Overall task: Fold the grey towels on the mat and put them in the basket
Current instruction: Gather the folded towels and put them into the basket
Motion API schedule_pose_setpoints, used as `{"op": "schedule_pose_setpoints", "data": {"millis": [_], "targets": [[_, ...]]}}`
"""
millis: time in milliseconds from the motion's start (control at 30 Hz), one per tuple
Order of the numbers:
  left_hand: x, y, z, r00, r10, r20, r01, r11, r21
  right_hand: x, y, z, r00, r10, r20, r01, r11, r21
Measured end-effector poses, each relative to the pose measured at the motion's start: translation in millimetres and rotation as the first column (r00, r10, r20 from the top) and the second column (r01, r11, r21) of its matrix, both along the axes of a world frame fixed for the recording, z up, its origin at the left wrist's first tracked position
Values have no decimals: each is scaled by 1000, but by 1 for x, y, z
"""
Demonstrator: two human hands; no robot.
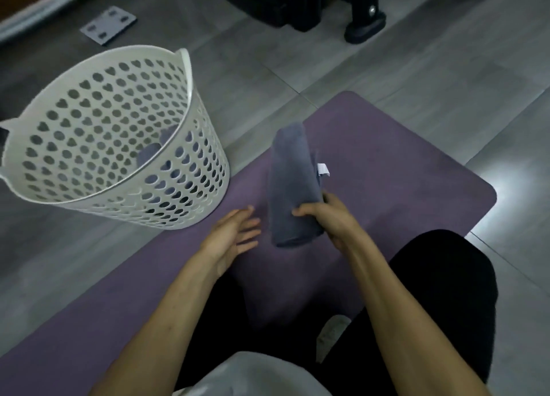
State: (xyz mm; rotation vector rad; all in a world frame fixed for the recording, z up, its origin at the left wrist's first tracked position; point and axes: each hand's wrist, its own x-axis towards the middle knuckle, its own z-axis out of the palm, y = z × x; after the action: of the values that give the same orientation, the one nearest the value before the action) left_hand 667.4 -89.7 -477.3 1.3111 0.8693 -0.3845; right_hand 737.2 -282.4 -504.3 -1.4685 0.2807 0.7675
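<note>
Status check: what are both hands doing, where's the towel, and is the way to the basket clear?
Right hand gripping folded grey towel above the mat. Left hand open, empty. Basket to the left, grey cloth already inside. Nothing between towel and basket.

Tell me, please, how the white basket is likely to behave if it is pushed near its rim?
The white basket looks like thin perforated plastic, so it is probably light and would slide easily on the smooth floor tiles. It is tall, widens toward the rim and seems to hold only a little grey cloth, so a push up high may well tip it.
</note>
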Motion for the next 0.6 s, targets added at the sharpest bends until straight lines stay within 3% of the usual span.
{"op": "schedule_pose_setpoints", "data": {"millis": [100,167,333,433,533,600], "targets": [[3,12,31,989,48,140,-15,973,-231,-24,10,41,965,213,153,-213,977,-18],[-2,21,54,963,167,211,-84,931,-354,-35,21,69,904,370,215,-359,929,-90],[-29,53,97,847,363,389,-245,915,-320,-49,61,121,824,501,264,-455,863,-219],[-45,82,116,801,432,415,-290,885,-363,-57,89,141,782,563,269,-534,827,-178],[-56,111,127,798,411,441,-272,898,-346,-63,122,153,803,513,303,-508,855,-104],[-61,124,129,815,308,492,-220,948,-229,-64,146,154,826,448,342,-449,890,-83]]}}
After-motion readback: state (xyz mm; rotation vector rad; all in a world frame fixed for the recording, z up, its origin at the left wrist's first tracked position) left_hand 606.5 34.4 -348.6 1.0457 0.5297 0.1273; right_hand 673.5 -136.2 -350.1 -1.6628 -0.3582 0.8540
